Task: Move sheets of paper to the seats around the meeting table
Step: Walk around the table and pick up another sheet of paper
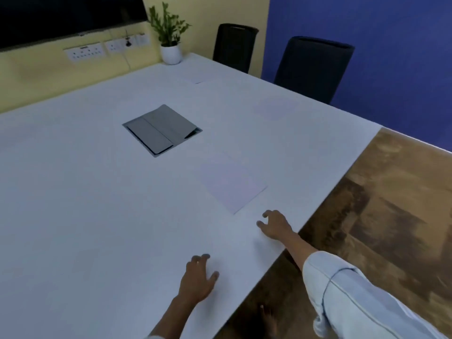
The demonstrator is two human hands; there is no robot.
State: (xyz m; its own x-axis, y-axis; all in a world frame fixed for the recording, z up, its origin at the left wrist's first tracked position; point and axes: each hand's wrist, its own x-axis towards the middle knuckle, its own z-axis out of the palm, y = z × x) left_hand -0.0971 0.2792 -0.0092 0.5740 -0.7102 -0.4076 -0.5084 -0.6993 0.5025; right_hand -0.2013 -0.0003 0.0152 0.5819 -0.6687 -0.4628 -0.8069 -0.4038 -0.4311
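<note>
Three white sheets lie on the white meeting table (73, 204). The nearest sheet (232, 182) is flat, a little beyond my right hand. A second sheet (276, 110) lies in front of the nearer black chair (315, 67). A third sheet (195, 78) lies in front of the farther black chair (234, 46). My right hand (275, 226) hovers over the table near its right edge, fingers spread, holding nothing. My left hand (199, 277) rests on the table close to me, fingers apart and empty.
A grey cable hatch (161, 130) is set into the middle of the table. A potted plant (170, 35) stands at the far corner, under a wall socket strip (85, 52) and a dark screen (61, 15). Wooden floor (391, 204) runs along the table's right edge.
</note>
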